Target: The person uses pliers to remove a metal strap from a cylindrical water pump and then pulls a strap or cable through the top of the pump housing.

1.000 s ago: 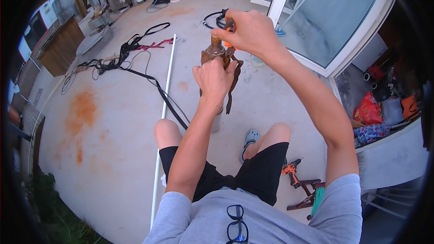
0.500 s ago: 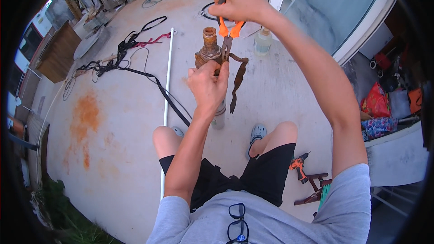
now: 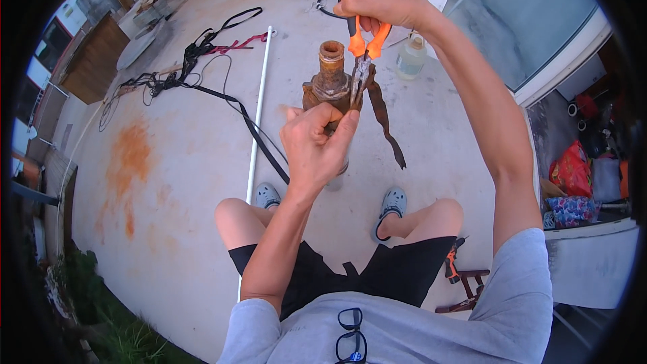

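Note:
A rusty metal pipe fitting [image 3: 331,67] with an open threaded neck stands upright in front of me. My left hand [image 3: 313,141] is closed against its near side, thumb and forefinger at the plier tips; the fingers partly hide what is pinched there. From above, my right hand [image 3: 387,1] grips pliers [image 3: 364,47] with orange and black handles. Their jaws point down along the fitting's right side and end by my left thumb. Off the fitting's right side hangs a dark brown, crinkled strip [image 3: 383,111].
A long white pipe [image 3: 261,104] and tangled black straps [image 3: 226,98] lie on the concrete floor to the left. Behind the fitting on the right stands a clear jug [image 3: 411,58]. An orange cordless drill [image 3: 452,261] lies by my right knee, near a small dark stool [image 3: 466,293].
The whole scene has shifted slightly as my head moved. The plier handles stay in my right hand, with the jaws still beside the fitting. My left hand keeps its place against it.

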`<state>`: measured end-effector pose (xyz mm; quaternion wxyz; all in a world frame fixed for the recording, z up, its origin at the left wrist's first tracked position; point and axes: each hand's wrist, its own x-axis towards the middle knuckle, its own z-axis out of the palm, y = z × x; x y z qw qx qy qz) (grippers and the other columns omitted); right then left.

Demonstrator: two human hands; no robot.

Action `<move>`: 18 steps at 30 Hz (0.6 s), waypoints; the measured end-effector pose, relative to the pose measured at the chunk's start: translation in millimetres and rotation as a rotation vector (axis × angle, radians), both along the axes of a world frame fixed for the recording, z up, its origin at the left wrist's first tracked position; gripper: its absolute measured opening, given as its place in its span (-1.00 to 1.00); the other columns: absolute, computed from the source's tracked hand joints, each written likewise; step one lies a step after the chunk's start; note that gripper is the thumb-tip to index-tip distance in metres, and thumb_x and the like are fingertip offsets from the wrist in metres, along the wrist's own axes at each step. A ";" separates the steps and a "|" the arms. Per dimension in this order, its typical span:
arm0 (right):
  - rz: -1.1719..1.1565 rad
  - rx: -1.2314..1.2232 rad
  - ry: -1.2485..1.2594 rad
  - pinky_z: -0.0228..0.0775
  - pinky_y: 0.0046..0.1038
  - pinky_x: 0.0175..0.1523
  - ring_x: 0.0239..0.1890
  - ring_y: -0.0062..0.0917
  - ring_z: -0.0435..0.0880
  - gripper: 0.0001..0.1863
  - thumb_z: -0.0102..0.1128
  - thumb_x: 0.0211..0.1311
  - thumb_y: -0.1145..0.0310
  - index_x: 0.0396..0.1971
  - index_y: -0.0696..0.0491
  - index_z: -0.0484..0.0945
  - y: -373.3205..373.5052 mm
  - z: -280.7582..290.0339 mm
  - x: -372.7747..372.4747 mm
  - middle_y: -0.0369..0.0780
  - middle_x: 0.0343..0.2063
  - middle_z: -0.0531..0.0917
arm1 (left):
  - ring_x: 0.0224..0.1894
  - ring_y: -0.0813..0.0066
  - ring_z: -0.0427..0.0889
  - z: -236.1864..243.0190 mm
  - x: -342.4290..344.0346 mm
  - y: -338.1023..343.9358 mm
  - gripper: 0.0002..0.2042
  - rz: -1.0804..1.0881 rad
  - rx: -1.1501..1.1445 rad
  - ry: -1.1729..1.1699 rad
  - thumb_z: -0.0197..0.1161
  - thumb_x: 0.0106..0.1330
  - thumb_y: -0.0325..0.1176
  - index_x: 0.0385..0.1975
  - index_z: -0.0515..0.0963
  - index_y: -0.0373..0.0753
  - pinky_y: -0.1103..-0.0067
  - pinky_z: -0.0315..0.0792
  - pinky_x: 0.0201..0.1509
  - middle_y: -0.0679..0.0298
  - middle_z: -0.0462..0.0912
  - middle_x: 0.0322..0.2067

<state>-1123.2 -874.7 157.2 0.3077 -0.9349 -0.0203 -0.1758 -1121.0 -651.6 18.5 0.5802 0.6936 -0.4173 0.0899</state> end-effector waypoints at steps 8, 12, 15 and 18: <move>0.119 0.364 0.087 0.37 -0.65 -0.62 -0.75 -0.69 0.54 -0.73 0.27 0.20 0.27 -0.60 0.12 0.54 -21.1 -28.3 10.6 -0.28 -0.73 0.58 | -0.67 0.38 0.17 0.0 0.9 3.2 -0.71 -0.111 -0.020 0.090 0.42 0.14 -0.31 -0.68 0.50 -0.29 0.50 0.13 -0.38 0.23 0.41 -0.78; 0.148 0.468 0.126 0.36 -0.64 -0.62 -0.75 -0.67 0.55 -0.72 0.31 0.21 0.25 -0.57 0.13 0.57 -18.0 -30.7 10.0 -0.26 -0.72 0.59 | -0.67 0.36 0.20 -4.7 -1.5 4.2 -0.71 -0.099 -0.021 0.072 0.43 0.14 -0.30 -0.67 0.50 -0.28 0.51 0.16 -0.36 0.23 0.43 -0.77; 0.030 0.404 0.126 0.36 -0.64 -0.63 -0.74 -0.67 0.56 -0.68 0.34 0.21 0.19 -0.55 0.15 0.57 -9.7 -14.6 -9.7 -0.25 -0.71 0.60 | -0.67 0.32 0.27 -4.0 -4.8 5.0 -0.73 -0.070 -0.011 0.064 0.43 0.15 -0.30 -0.65 0.50 -0.27 0.49 0.18 -0.36 0.21 0.45 -0.75; -0.101 0.344 0.104 0.36 -0.64 -0.61 -0.71 -0.67 0.58 -0.64 0.38 0.19 0.14 -0.52 0.16 0.58 11.9 12.1 -47.9 -0.24 -0.70 0.61 | -0.65 0.26 0.36 0.9 -7.9 5.0 -0.74 -0.057 0.022 0.059 0.40 0.17 -0.30 -0.63 0.52 -0.27 0.45 0.17 -0.33 0.21 0.47 -0.71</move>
